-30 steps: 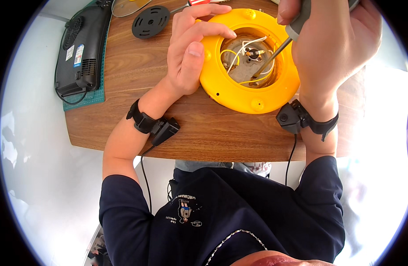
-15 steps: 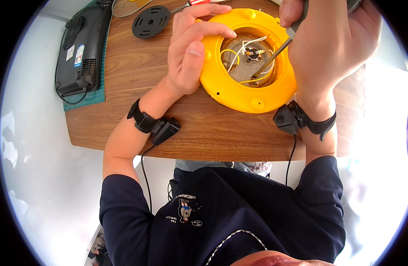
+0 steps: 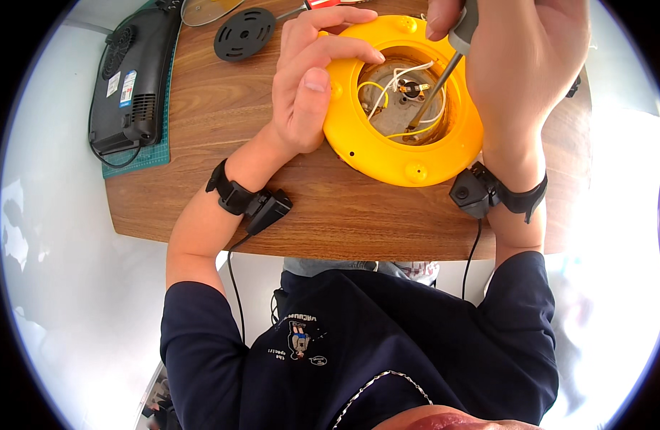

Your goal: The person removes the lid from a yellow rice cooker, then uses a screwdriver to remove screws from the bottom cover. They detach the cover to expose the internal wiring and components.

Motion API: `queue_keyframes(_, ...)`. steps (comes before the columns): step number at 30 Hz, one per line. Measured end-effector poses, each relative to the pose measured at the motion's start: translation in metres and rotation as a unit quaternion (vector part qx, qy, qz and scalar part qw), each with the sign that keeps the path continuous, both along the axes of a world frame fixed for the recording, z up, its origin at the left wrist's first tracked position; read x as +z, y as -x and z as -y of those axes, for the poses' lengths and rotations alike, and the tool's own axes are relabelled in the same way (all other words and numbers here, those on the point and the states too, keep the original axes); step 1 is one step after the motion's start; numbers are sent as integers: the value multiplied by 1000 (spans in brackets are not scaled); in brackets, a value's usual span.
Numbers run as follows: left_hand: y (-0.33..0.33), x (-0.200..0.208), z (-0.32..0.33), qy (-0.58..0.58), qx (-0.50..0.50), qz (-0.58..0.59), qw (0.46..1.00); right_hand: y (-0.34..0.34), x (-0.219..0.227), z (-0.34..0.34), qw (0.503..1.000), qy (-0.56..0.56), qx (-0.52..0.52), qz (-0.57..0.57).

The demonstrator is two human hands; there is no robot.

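A yellow ring-shaped appliance base (image 3: 387,166) lies on the table with its opening facing up. Inside it show a grey metal plate (image 3: 393,119), white and yellow wires, and a small black round part (image 3: 411,89) with metal terminals. My left hand (image 3: 305,93) grips the base's left rim, fingers over the top and thumb along the side. In my right hand (image 3: 520,79) is a screwdriver (image 3: 440,84) with a grey handle, its shaft slanting down into the opening. The tip meets the lower right of the plate, near the yellow wire; what lies under it is too small to tell.
At the left, a black vented appliance (image 3: 147,72) rests on a green cutting mat (image 3: 155,156). A black slotted disc (image 3: 245,34) and a glass lid (image 3: 201,10) lie at the back of the wooden table (image 3: 222,107). Beside the disc is a red-handled tool (image 3: 321,3).
My right hand has swung left, so the screwdriver stands steeper, its tip still low in the opening. The base has shifted very slightly toward me. My left hand keeps its grip.
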State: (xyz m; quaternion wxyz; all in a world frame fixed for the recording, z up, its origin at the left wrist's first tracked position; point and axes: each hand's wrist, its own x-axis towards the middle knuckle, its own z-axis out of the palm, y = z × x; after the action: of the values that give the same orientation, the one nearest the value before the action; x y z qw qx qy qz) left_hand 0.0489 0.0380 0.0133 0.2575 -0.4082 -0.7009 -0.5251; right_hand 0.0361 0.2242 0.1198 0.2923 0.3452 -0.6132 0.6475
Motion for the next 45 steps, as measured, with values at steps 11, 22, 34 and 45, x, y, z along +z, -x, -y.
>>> queue_keyframes(11,-8,5,-1,-8,34,-3,999,-19,26,-3,963,-144,-15,-229)
queue_keyframes(22,-11,5,-3,22,52,-2,998,-92,40,-68,913,-388,6,-128)
queue_keyframes(34,-8,1,-6,-18,55,-17,998,-149,-3,-91,930,-319,-139,-115)
queue_keyframes(45,0,-6,-9,-41,26,-28,998,-131,-26,-124,974,-147,-174,-1)
